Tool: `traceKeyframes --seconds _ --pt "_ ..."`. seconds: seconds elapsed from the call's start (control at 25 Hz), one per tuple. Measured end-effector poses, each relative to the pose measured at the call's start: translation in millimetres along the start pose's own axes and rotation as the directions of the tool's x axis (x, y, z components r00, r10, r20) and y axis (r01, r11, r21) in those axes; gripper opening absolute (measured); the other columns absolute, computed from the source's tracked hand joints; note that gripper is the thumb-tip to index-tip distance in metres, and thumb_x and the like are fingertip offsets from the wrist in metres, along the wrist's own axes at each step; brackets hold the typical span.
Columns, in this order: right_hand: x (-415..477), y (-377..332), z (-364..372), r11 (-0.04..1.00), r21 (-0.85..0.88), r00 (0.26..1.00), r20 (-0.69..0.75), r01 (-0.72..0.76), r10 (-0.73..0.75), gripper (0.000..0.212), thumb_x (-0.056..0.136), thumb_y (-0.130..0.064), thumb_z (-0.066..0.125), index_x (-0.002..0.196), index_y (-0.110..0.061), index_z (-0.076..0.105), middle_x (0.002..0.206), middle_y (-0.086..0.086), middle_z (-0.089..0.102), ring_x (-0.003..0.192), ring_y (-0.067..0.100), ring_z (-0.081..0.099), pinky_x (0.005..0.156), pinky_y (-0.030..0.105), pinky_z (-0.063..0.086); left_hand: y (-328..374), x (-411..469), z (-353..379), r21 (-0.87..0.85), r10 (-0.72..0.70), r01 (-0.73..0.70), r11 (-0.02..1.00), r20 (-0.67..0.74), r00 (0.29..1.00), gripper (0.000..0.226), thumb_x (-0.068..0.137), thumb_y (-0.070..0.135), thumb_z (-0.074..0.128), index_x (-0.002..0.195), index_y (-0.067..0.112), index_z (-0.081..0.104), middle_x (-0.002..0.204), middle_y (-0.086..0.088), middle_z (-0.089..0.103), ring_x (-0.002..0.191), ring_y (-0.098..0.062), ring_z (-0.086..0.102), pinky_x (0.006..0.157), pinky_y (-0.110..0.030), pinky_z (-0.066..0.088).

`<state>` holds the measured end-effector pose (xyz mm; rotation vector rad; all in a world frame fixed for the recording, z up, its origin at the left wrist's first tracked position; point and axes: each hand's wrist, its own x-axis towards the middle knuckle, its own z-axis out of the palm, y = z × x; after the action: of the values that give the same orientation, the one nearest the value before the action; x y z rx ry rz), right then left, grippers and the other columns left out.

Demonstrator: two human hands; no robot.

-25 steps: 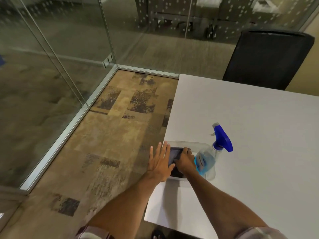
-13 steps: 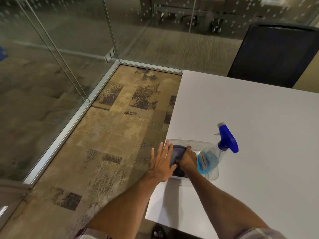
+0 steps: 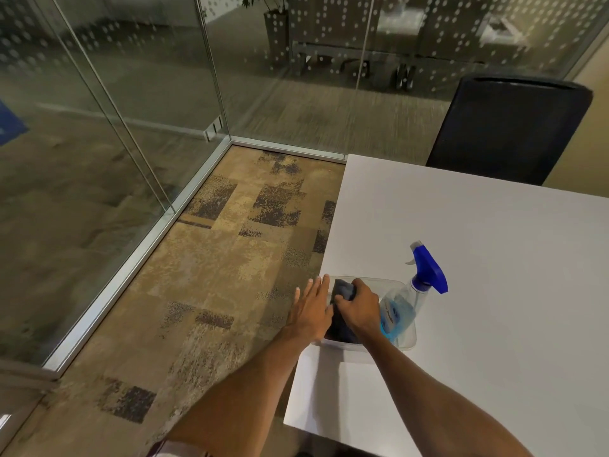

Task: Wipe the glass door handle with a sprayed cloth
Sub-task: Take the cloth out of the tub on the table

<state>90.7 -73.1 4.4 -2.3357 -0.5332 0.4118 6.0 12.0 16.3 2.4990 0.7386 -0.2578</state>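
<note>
A clear plastic tub [image 3: 407,341] sits at the near left corner of the white table [image 3: 494,258]. Inside it lies a dark blue-grey cloth [image 3: 342,290], and my right hand [image 3: 359,308] is closed around a bunched part of it, lifting it a little. My left hand [image 3: 311,310] rests flat with fingers spread against the tub's left wall. A spray bottle [image 3: 400,308] with blue liquid and a blue trigger head leans in the tub's right end. Glass walls [image 3: 131,94] stand to the left and ahead; no door handle is visible.
A black office chair [image 3: 507,127] stands behind the table's far edge. Patterned brown carpet [image 3: 214,291] covers the floor between table and glass, with a metal floor rail [image 3: 131,268] along the glass base.
My right hand has closed on the cloth and bunched it upward inside the tub. The view has tilted up slightly. My left hand stays against the tub.
</note>
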Motion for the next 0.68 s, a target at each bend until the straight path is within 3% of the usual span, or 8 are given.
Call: traceKeyframes --seconds 0.08,0.12,0.24,0.32,0.4,0.48,0.6,0.68 --pt "-6 -10 -10 0.997 0.07 0.997 -0.069 0.035 -0.03 0.023 0.086 -0.034 0.061 0.099 -0.016 0.053 0.092 0.0 0.064 0.081 0.016 0.06 0.075 0.022 0.045 6 -4 -13 -0.322 -0.069 0.061 0.945 -0.011 0.998 0.059 0.104 0.028 0.035 0.155 0.021 0.007 0.159 -0.011 0.027 0.145 -0.029 0.027 0.119 -0.043 0.023" --pt "-9 -16 -16 0.993 0.098 0.993 -0.102 0.064 -0.054 0.019 0.086 -0.033 0.061 0.094 -0.018 0.052 0.087 -0.003 0.062 0.078 0.014 0.059 0.072 0.017 0.042 11 -7 -19 -0.489 -0.113 0.097 0.867 -0.003 0.994 0.055 0.104 0.029 0.036 0.154 0.019 0.016 0.155 -0.012 0.035 0.142 -0.029 0.035 0.117 -0.041 0.028" --pt "-22 -39 -27 0.956 0.207 0.973 -0.143 0.209 -0.181 0.014 0.084 -0.032 0.06 0.085 -0.023 0.049 0.074 -0.011 0.057 0.067 0.006 0.055 0.064 0.009 0.038 28 -12 -44 -0.866 -0.203 0.162 0.474 0.072 0.977 0.045 0.102 0.038 0.038 0.129 0.006 0.056 0.131 -0.019 0.059 0.125 -0.032 0.054 0.109 -0.043 0.04" --pt "-33 -56 -32 0.918 0.283 0.958 -0.151 0.279 -0.245 0.014 0.083 -0.038 0.057 0.086 -0.025 0.053 0.077 -0.012 0.06 0.071 0.004 0.058 0.067 0.01 0.044 35 -17 -66 -0.946 -0.216 0.164 0.279 0.105 0.971 0.048 0.097 0.048 0.045 0.098 0.008 0.07 0.099 -0.015 0.072 0.098 -0.027 0.067 0.094 -0.04 0.052" --pt "-43 -74 -35 0.875 0.357 0.945 -0.134 0.327 -0.298 0.022 0.081 -0.042 0.056 0.089 -0.022 0.06 0.077 -0.011 0.064 0.071 0.001 0.061 0.068 0.008 0.047 35 -24 -89 -0.96 -0.222 0.127 0.251 0.07 0.972 0.046 0.089 0.052 0.057 0.082 0.009 0.071 0.074 -0.006 0.071 0.075 -0.02 0.068 0.074 -0.032 0.055" --pt "-50 -90 -38 0.833 0.421 0.93 -0.085 0.359 -0.357 0.022 0.085 -0.034 0.054 0.096 -0.02 0.067 0.084 -0.008 0.069 0.08 0.0 0.065 0.075 0.013 0.052 30 -32 -106 -0.96 -0.25 0.084 0.268 0.015 0.968 0.036 0.084 0.042 0.07 0.089 0.006 0.071 0.074 -0.006 0.073 0.073 -0.02 0.069 0.066 -0.028 0.056" --pt "-54 -115 -48 0.778 0.541 0.924 0.004 0.32 -0.384 0.024 0.094 -0.01 0.05 0.096 -0.02 0.073 0.096 0.008 0.073 0.095 0.022 0.068 0.089 0.039 0.055 15 -40 -135 -0.926 -0.325 0.082 0.369 -0.046 0.945 0.031 0.089 0.022 0.067 0.11 -0.001 0.066 0.101 -0.018 0.072 0.092 -0.029 0.069 0.08 -0.037 0.058" --pt "-53 -132 -57 0.762 0.559 0.928 -0.038 0.328 -0.371 0.028 0.091 -0.005 0.052 0.092 -0.018 0.076 0.091 0.008 0.075 0.088 0.021 0.07 0.083 0.041 0.057 1 -50 -160 -0.886 -0.303 0.081 0.457 -0.069 0.95 0.021 0.092 0.011 0.06 0.11 -0.001 0.065 0.097 -0.016 0.069 0.086 -0.027 0.066 0.077 -0.035 0.054"
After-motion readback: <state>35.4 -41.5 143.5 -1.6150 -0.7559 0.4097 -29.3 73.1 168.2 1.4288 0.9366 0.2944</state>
